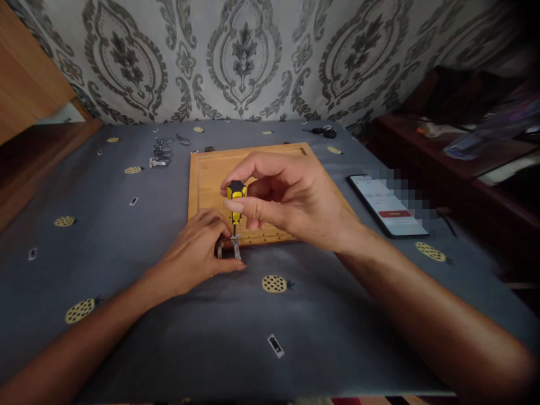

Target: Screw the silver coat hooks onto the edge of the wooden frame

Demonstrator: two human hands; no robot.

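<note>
My right hand (287,197) grips a short yellow-and-black screwdriver (237,194) by its handle, between thumb and fingers. The screwdriver stands upright, its shaft pointing down onto a metal hinge (237,247) at the near edge of a wooden panel (215,177). Around that hinge my left hand (200,244) is closed, thumb on the near side and fingers resting on the panel. A row of small dark holes or dots runs along the panel's near edge. The screw under the screwdriver's tip is too small to make out.
Several loose metal hinges (162,151) lie to the panel's left. A lit phone (386,205) rests on the right, and a dark key-like object (324,131) at the back right. The blue patterned cloth (126,242) covers the surface up to a patterned backdrop (185,62).
</note>
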